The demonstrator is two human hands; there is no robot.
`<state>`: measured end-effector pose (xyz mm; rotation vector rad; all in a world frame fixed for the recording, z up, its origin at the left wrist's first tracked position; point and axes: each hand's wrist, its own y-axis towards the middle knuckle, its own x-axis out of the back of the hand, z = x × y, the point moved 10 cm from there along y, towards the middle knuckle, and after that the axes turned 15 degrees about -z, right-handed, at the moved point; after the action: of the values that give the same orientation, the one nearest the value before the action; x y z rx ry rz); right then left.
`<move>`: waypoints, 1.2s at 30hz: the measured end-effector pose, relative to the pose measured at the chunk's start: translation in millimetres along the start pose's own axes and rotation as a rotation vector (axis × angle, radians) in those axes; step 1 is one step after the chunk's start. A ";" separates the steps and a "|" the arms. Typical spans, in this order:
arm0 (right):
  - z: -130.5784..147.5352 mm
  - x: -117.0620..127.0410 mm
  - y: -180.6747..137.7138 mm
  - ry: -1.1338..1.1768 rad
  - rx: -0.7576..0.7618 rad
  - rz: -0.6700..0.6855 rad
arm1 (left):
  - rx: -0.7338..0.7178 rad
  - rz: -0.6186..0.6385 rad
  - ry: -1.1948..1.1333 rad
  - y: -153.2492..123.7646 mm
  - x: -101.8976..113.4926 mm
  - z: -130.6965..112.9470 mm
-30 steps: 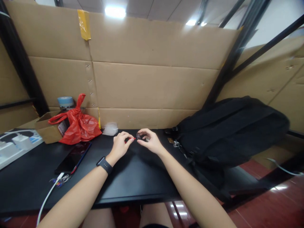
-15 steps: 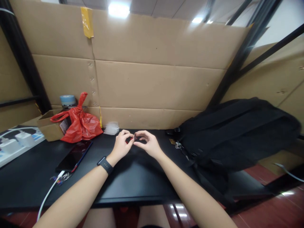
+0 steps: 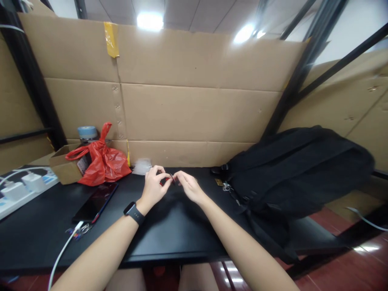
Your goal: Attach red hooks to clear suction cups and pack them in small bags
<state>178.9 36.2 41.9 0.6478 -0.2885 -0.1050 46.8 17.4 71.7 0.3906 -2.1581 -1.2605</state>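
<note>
Above the black desk, my left hand [image 3: 155, 186] is closed in a pinch, thumb and index finger on a small thin dark object [image 3: 173, 178] with a shiny edge. A bit of red shows between the fingers there; the object is too small and too covered to name its kind. My right hand [image 3: 190, 186] is just to its right, back of the hand turned up, fingers stretched and side by side. Its fingertips are at the object's right edge; whether they touch it I cannot tell. A dark watch [image 3: 134, 211] is on my left wrist.
Left on the desk [image 3: 169, 238] are a phone [image 3: 95, 203] on a white cable, a red plastic bag [image 3: 104, 163], a cardboard box [image 3: 65, 165] and a power strip [image 3: 26, 190]. Clear plastic packets [image 3: 142, 166] lie behind my left hand. A black backpack [image 3: 297, 169] with keys [image 3: 226, 187] fills the right.
My right hand has turned so that its back faces up, and its thumb no longer shows. The dark object has tilted in my left hand's pinch. The camera view has shifted slightly.
</note>
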 end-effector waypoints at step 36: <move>11.7 11.2 -1.1 -0.293 0.249 0.099 | -0.126 0.491 0.021 -31.0 -42.8 6.5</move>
<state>186.1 26.5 52.8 0.8649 -0.6221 -0.0695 74.4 28.7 27.6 -0.1721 -1.9767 -1.0908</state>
